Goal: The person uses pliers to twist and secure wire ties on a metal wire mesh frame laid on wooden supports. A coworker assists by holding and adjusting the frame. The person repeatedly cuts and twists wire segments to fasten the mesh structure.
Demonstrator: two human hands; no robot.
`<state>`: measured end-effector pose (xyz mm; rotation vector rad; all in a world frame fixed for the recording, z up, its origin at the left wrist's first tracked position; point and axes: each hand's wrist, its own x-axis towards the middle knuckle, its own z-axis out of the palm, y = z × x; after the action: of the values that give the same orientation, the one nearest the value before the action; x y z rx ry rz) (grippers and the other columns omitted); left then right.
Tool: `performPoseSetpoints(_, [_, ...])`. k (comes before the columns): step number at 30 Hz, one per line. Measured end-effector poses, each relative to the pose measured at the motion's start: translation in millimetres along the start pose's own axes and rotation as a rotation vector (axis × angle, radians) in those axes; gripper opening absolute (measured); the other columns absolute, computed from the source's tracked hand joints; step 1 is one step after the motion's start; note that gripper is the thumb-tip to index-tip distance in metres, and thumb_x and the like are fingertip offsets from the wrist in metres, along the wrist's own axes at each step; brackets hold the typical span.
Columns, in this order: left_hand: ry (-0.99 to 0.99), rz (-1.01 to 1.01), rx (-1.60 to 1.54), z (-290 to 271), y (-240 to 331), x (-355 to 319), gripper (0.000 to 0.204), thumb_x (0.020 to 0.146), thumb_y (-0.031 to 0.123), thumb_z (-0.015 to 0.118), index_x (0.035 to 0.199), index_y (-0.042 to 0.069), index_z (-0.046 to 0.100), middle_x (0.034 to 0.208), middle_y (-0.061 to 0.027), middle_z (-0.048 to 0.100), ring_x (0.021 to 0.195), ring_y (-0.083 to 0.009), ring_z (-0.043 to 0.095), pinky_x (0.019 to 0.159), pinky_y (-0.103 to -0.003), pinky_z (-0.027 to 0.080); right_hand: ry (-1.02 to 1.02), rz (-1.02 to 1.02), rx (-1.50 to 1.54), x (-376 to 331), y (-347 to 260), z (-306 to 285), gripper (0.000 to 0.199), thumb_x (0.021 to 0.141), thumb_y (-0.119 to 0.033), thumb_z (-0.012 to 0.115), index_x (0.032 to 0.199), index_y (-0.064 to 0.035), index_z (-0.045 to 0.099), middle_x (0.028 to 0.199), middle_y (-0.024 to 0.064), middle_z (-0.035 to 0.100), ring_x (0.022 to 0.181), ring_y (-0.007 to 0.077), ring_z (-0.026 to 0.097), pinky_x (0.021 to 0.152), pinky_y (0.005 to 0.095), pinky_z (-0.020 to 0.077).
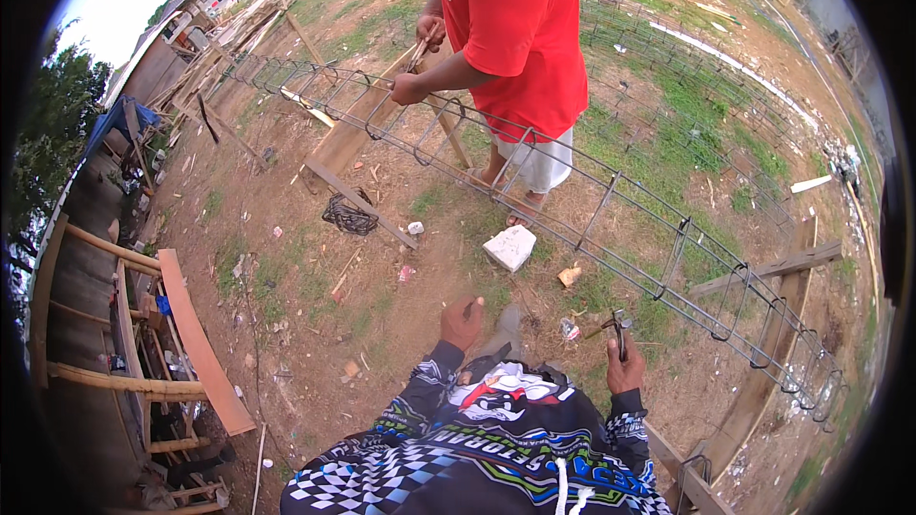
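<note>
My right hand (pixel 625 368) is closed around dark metal pincers (pixel 622 322), their head pointing up and away from me. They are held on my side of a long rebar cage (pixel 593 215), apart from it. The cage is made of thin bars with square stirrups and runs from the far left to the near right. My left hand (pixel 462 322) hangs in front of my body with its fingers curled; whatever may be inside it is hidden. Across the cage, a co-worker in a red shirt (pixel 520 29) has one hand (pixel 410 89) at the bars and the other slightly above it.
A wooden trestle (pixel 348 148) supports the cage at the left, and a timber support (pixel 763 372) stands under its right end. A coil of black wire (pixel 350 216) and a white block (pixel 510 248) lie on the ground. Bamboo framing (pixel 124 383) stands at the left.
</note>
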<state>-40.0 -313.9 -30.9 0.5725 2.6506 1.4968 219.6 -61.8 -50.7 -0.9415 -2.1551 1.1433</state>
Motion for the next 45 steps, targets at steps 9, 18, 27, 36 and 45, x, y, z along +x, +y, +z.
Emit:
performPoseSetpoints(9, [-0.042,-0.251,-0.161,-27.5,-37.0,-22.9,0.025,0.095,0.022,0.059,0.084,0.0,0.062,0.068,-0.0059,0.064,0.057,-0.0106,0.059,0.054,-0.025,0.045,0.36,0.124,0.577,55.9,-113.5,25.4,0.029,0.101,-0.013,0.049,0.125,0.0004,0.058,0.112,0.0091,0.068,0.085,0.0139,0.067,0.068,0.0251,0.0513])
performPoseSetpoints(18, [-0.176,-0.158,-0.133,-66.8,-42.0,48.5,0.024,0.094,0.022,0.062,0.083,0.0,0.062,0.066,-0.0059,0.065,0.061,-0.0105,0.062,0.056,-0.027,0.049,0.687,0.16,0.518,54.4,-90.8,77.0,0.037,0.102,-0.022,0.047,0.132,0.0005,0.054,0.131,0.0143,0.059,0.121,0.0246,0.056,0.102,0.0359,0.0408])
performPoseSetpoints(27, [-0.243,-0.146,-0.266,-76.1,-114.7,113.7,0.024,0.091,0.024,0.064,0.086,0.001,0.065,0.064,-0.0107,0.062,0.057,-0.0149,0.059,0.054,-0.032,0.045,0.916,0.128,0.373,58.3,-128.8,95.6,0.041,0.103,-0.025,0.044,0.134,-0.0004,0.053,0.137,0.0123,0.053,0.128,0.0245,0.048,0.105,0.0414,0.0373])
performPoseSetpoints(36, [-0.48,0.159,-0.097,-81.9,-78.7,155.6,0.024,0.088,0.025,0.065,0.082,0.002,0.065,0.062,-0.0122,0.057,0.055,-0.0243,0.056,0.054,-0.037,0.043,1.031,0.055,0.319,65.3,-106.5,113.2,0.043,0.103,-0.025,0.044,0.135,0.0033,0.047,0.14,0.0154,0.05,0.133,0.0279,0.041,0.113,0.0415,0.0257])
performPoseSetpoints(45, [-0.515,0.2,-0.232,-52.1,-48.6,132.1,0.026,0.089,0.028,0.064,0.079,0.004,0.064,0.061,-0.0133,0.054,0.054,-0.0285,0.054,0.052,-0.04,0.04,0.938,0.418,0.186,76.7,-23.5,127.7,0.03,0.095,-0.02,0.061,0.111,0.004,0.061,0.106,0.0169,0.067,0.087,0.0291,0.065,0.077,0.0384,0.0501])
